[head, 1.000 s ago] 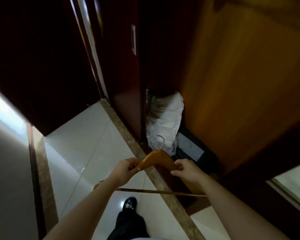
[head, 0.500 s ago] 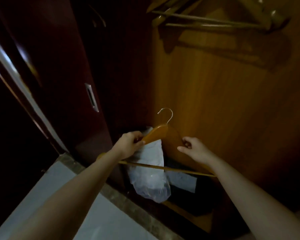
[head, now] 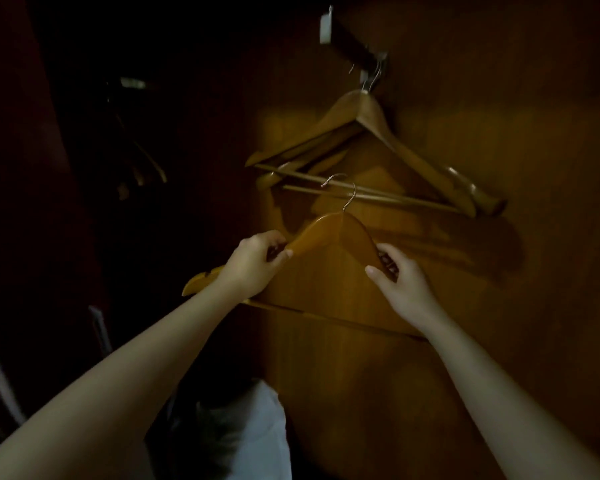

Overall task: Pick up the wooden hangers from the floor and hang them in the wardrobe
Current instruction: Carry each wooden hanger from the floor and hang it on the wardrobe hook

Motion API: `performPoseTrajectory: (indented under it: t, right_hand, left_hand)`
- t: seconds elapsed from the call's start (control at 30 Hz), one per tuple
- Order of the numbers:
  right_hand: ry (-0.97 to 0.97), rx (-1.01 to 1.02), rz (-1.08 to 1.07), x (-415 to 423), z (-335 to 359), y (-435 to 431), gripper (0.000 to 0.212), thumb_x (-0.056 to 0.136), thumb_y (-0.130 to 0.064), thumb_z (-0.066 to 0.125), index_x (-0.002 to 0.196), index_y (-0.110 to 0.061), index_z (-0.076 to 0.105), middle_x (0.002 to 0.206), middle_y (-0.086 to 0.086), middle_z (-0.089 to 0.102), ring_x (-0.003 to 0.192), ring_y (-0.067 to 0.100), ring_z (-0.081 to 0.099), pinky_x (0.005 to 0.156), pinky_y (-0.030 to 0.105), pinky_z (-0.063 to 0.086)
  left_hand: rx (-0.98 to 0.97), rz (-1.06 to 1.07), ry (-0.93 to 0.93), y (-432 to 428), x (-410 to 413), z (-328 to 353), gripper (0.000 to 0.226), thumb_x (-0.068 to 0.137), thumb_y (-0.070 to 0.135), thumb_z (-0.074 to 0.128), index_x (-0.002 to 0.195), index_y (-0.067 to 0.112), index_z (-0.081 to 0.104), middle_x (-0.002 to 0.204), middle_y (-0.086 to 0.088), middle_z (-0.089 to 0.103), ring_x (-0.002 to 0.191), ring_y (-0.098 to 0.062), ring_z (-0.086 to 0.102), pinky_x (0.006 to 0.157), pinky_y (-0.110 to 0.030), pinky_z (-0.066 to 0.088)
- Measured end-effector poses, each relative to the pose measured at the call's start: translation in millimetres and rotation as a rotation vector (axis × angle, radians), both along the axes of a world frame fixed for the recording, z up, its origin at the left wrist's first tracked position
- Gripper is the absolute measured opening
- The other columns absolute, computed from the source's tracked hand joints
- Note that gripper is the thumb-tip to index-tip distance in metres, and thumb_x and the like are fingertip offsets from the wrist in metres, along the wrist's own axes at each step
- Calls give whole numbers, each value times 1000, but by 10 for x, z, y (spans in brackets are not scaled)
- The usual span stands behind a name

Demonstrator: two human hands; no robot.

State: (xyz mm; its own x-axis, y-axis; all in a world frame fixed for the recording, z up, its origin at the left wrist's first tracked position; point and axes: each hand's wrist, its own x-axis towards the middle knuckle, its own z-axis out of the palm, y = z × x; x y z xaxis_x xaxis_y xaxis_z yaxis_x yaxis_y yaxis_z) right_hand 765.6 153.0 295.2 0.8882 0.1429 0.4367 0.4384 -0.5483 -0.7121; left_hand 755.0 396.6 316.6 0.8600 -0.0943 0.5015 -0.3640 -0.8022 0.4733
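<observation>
rail: short dark rod (head: pixel 350 46) at the top, hooks of the hung hangers (head: pixel 378 133) bunched at its lower-right end, bare stretch up to the white bracket (head: pixel 326 27).
straight up: held hanger (head: pixel 333 230) hook overlaps the hung hangers' bottom bars in view, way blocked.
right: bare wood panel (head: pixel 516 289), open room.
left: dark recess, more hangers (head: pixel 146 164), dim.
below: white bag (head: pixel 253 427) under the arms.
</observation>
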Motion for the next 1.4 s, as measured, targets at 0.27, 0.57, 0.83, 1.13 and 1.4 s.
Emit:
performPoseTrajectory:
  t: [0.27, 0.57, 0.83, 1.13, 1.4]
  right_hand:
    - [-336, 25, -121, 324, 665, -260, 51, 92, -20, 56, 140, -26, 41, 136, 1, 48, 115, 6, 43, 94, 26, 38]
    - [-496, -21, -283, 526, 1499, -258, 52, 95, -24, 51, 143, -29, 34, 137, 3, 46, 126, 23, 44, 99, 36, 39]
    - [-472, -172, -469, 813, 1877, -111, 52, 95, -33, 49, 143, -36, 30, 134, 0, 50, 125, 29, 46, 102, 49, 39]
    - [-458, -272, -542, 978, 1825, 23, 53, 95, -36, 46, 145, -36, 27, 133, -1, 50, 121, 25, 50, 95, 41, 42]
    - [-485, -392, -578, 1003, 1775, 185, 56, 96, -37, 44, 147, -35, 21, 134, -2, 49, 120, 23, 50, 86, 36, 45]
  left_hand:
    - [44, -13, -348, -340, 533, 744, 22, 92, 27, 55, 112, 18, 56, 105, 7, 56, 93, -7, 53, 76, -16, 46]
    - [68, -45, -554, -448, 1003, 1564, 27, 90, 24, 57, 117, 19, 53, 111, 4, 54, 100, -9, 52, 81, -20, 44]
    - [103, -49, -501, -383, 1513, 1778, 34, 91, 25, 56, 124, 18, 48, 116, -3, 52, 103, -16, 52, 86, -32, 49]
    - [87, -169, -250, -289, 1795, 1746, 26, 95, 27, 47, 120, 20, 41, 108, -2, 58, 92, -15, 59, 79, -33, 55]
    - [80, -157, -179, -177, 1871, 1603, 32, 97, 30, 43, 126, 20, 34, 101, -2, 60, 85, -18, 65, 73, -40, 58]
